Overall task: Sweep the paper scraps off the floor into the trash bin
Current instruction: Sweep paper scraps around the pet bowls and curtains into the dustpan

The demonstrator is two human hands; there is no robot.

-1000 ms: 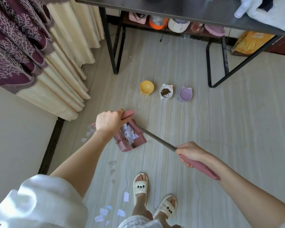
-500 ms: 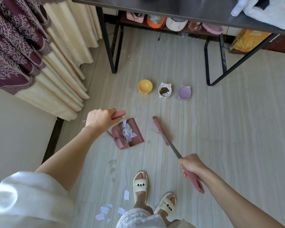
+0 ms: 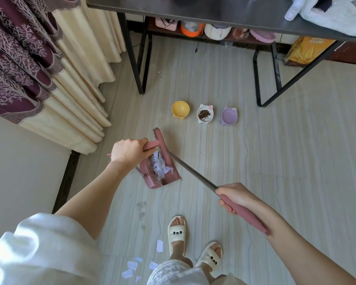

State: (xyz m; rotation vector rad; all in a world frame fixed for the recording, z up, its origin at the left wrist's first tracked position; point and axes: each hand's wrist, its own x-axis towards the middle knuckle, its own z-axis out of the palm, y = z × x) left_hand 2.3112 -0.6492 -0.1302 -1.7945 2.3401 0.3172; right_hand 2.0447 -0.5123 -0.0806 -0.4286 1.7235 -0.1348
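My left hand (image 3: 130,151) gripped the pink plastic dustpan (image 3: 160,173), part-filled with white paper scraps (image 3: 159,166); right hand (image 3: 233,197) clutched the pink long-handled broom (image 3: 193,172). Loose scraps (image 3: 135,267) remained behind both; no bin visible.

Floor, far side: yellow bowl (image 3: 180,109), white bowl (image 3: 205,116) with kibble, purple bowl (image 3: 229,116) in a row. Dark counter (image 3: 214,11) beyond them. Maroon-and-cream curtains (image 3: 39,64) far left. Yellow bag (image 3: 304,50) far right.
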